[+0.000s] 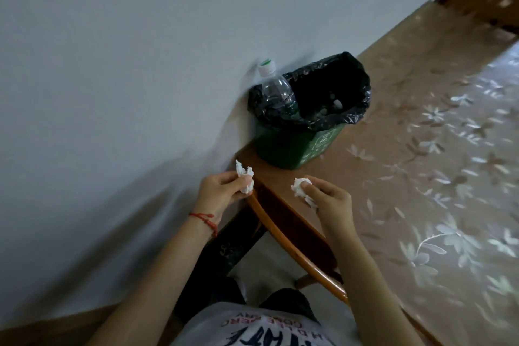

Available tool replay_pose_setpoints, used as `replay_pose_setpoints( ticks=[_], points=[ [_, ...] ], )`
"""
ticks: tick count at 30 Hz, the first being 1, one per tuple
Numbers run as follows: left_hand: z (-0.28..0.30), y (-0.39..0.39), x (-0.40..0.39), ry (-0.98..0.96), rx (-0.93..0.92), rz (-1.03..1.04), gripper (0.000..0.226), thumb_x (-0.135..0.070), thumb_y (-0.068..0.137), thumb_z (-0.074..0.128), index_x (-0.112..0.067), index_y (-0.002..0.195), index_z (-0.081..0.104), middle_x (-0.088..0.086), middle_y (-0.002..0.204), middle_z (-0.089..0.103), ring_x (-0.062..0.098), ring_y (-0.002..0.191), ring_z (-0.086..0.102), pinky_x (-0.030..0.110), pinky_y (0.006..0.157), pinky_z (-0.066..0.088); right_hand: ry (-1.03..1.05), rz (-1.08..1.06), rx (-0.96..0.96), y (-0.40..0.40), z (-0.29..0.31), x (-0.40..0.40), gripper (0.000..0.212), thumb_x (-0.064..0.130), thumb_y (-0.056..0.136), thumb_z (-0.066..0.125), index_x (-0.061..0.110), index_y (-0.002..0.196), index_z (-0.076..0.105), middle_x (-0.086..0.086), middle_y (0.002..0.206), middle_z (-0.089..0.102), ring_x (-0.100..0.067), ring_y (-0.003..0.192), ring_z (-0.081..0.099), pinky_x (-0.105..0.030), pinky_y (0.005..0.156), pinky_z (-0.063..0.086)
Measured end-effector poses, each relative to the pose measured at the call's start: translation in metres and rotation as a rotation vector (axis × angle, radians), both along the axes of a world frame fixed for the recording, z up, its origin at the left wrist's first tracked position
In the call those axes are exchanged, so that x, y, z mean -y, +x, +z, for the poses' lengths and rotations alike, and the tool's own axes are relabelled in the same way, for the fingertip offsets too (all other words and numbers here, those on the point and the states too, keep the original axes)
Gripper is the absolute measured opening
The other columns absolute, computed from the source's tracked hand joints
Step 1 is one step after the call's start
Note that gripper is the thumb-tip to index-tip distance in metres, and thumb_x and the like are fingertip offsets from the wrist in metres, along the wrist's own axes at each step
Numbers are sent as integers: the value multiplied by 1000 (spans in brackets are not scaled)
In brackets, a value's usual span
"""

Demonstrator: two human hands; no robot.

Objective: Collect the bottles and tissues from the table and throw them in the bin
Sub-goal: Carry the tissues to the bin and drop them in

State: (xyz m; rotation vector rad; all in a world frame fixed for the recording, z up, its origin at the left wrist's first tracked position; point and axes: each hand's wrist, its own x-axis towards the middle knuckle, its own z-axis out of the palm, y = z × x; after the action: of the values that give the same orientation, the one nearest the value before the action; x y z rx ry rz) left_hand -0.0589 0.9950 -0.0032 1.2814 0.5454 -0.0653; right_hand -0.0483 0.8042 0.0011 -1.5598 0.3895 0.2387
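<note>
A green bin (pixel 295 146) lined with a black bag (pixel 356 87) stands on the table's far corner against the wall. A clear plastic bottle (pixel 276 90) with a white and green cap sticks up out of the bin's left side. My left hand (pixel 222 191) pinches a crumpled white tissue (pixel 245 177) just off the table's corner. My right hand (pixel 328 199) holds another crumpled white tissue (pixel 302 189) above the table edge. Both hands are short of the bin, below it in view.
The table (pixel 421 163) carries a brown floral cover and has a rounded wooden edge (pixel 283 233). A pale wall (pixel 126 64) runs along the left. A dark chair or table leg (pixel 230 244) and pale floor lie below the edge.
</note>
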Motion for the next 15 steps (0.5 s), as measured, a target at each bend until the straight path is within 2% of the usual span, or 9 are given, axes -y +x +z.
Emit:
replay_pose_setpoints(
  ticks=[2,6,8,12,15],
  points=[
    [1,10,3,31,-11,-69,5,-4,80,64,-6,81,69,5,76,69,15,73,66,22,65,57,-4,-54,6,0,0,5,9,12,83,66,18,87,72,-9,92,73,-22,89,69,-33,83,54],
    [1,30,12,42,-27,-132,18,-7,80,65,2,96,67,8,85,68,17,80,66,25,72,58,-17,-111,7,6,-1,12,8,14,82,68,19,86,73,-8,91,74,-22,90,69,-36,84,55],
    [3,37,18,34,-24,-138,19,-6,80,65,3,96,66,7,85,68,17,80,66,25,72,58,-23,-116,11,13,2,14,9,14,82,68,18,88,74,-8,90,74,-22,90,69,-35,84,55],
    [8,47,30,16,-6,-162,11,-6,80,65,-1,90,68,5,84,69,10,73,68,24,70,58,3,-136,42,31,15,18,17,9,83,65,5,99,71,-11,90,72,-17,84,68,-17,68,53],
    [9,55,35,1,-4,-167,10,-6,80,65,-2,89,68,7,85,69,12,75,68,24,70,58,-8,-134,91,51,25,21,20,12,83,67,5,101,71,-7,87,72,-10,77,68,-15,65,51]
  ],
)
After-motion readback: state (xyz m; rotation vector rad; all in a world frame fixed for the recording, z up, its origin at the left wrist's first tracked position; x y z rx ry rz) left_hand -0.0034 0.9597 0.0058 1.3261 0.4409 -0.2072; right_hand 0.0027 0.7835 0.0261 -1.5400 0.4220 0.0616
